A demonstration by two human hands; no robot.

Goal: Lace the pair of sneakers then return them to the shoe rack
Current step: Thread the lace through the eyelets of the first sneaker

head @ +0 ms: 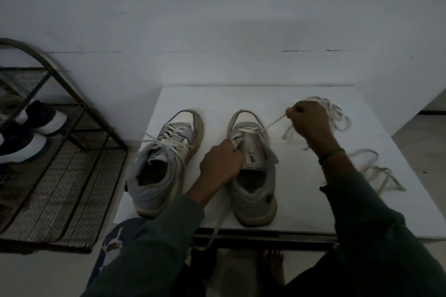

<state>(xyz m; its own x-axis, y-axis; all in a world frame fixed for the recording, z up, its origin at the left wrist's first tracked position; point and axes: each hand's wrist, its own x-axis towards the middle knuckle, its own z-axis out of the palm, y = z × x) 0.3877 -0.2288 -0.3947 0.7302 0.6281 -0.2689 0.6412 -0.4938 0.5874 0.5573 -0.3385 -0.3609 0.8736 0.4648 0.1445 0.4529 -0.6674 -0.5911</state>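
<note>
Right sneaker (252, 176) sits mid-surface (301, 200), only toe rows laced. Left hand (222, 164) grips its eyelet edge as a brace. Right hand (310, 123), fingers (295, 112) curled, pulls the lace (274, 123) taut. Left sneaker (166, 164) looks laced, but light is dim. Shoe rack (60, 152) is alongside.

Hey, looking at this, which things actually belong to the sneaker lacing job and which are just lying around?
For the job: left sneaker, already laced; right sneaker, held by the left hand; lace, pulled by the right hand; shoe rack.
Just lying about: dark shoes on the rack; loose lace loops on the table, possibly spare.
</note>
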